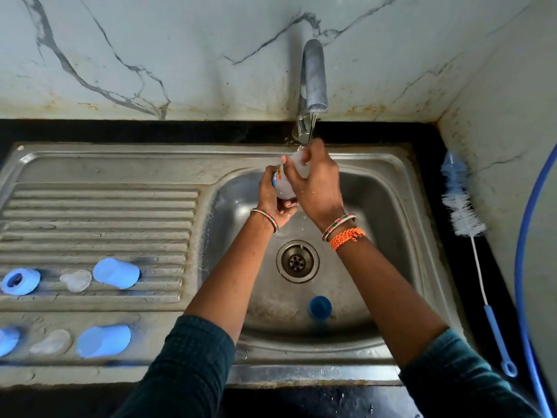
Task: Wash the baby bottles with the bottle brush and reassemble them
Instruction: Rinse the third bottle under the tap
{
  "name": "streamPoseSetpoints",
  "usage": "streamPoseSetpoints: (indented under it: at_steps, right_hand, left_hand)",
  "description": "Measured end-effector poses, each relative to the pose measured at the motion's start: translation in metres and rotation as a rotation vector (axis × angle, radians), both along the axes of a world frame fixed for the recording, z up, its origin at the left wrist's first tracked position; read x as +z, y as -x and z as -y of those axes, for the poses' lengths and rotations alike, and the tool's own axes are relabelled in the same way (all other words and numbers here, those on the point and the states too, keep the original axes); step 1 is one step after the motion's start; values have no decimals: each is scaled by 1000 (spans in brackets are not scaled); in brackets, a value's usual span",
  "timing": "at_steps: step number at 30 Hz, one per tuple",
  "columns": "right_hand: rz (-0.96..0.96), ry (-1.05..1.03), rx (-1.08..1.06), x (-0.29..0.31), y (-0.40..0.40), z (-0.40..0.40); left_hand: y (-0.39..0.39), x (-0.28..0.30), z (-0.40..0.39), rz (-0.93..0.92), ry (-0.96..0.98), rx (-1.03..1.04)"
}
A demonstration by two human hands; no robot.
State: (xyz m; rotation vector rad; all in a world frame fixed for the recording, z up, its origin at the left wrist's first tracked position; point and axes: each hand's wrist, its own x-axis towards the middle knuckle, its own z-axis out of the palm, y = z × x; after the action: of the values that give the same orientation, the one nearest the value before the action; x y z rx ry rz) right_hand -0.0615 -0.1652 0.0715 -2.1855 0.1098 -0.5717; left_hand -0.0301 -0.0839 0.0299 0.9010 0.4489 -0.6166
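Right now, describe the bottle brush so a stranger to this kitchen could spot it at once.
Start at the steel sink and look past its right rim to the dark counter strip along the marble side wall. The bottle brush lies there, untouched, bristle head toward the back and a thin stem running to a blue loop handle. It is the only long, bristled item; the other blue pieces are short caps on the drainboard.

Both hands (pixel 297 188) curled, gripping together
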Motion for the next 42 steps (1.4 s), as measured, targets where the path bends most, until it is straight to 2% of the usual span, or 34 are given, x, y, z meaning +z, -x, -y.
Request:
streamPoseSetpoints:
  at_steps: [2, 5, 7, 10, 12, 14, 16, 19, 21, 24, 26, 28, 30, 31, 33, 35, 38, 40, 42]
  right_hand:
    - [-79, 64, -63, 1, -3, -1]
    - [-214, -84, -153, 5, -7, 1]
    - [-184, -28, -78, 4, -8, 7]
    - [-155, 147, 258, 12, -2, 24]
    - [-194, 407, 438, 22, -1, 42]
    - [-214, 696, 428, 33, -4, 55]
    - [-188, 760, 376, 40, -6, 57]
    - [-123, 681, 234, 40, -2, 44]
    - [-193, 554, 65, 33, 4, 33]
    - [-297, 341, -65, 25, 10, 16]
    - [-376, 118, -114, 25, 1, 14]
    - [-491, -144, -164, 21, -15, 23]
    - [-505, -404, -230, 14, -29, 33]
    - [-496, -463, -257, 9, -34, 35]
    - [-444, -328, -249, 5, -36, 29]
    - [-309, -133, -156, 4, -34, 17]
    - [-214, -54, 83, 3, -26, 4]
    - [-188, -10, 211, -1, -20, 5]
    - [-167, -2, 241, -3, -16, 14]
  left_hand:
    - [-1, 1, 7, 58, 6, -12]
    - [-2, 0, 14, 125, -15, -50]
    - [-6, 3, 14, 137, 14, -69]
    - [-17, 7, 3, 124, 32, -99]
    - [-23, 5, -6, 120, -2, -142]
    - [-25, 0, -11, 115, -26, -207]
    - [-26, -1, -12, 99, -60, -252]
    - [-29, 0, -9, 98, -60, -188]
    - [-32, 0, -7, 157, -93, -117]
    - [-32, -6, -1, 222, -236, 6]
    - [-27, -12, 1, 255, -249, 54]
    - [-18, -18, 2, 372, -185, 42]
    - [-10, -17, 1, 503, -115, -17]
    - [-7, -17, 2, 530, -98, -32]
    - [-2, -16, 5, 489, -139, -23]
    - [3, -13, 6, 282, -182, -30]
    - [8, -13, -1, -25, 9, -99]
    - [6, -16, -10, -101, 105, -168]
    - [0, -17, -14, -122, 115, -246]
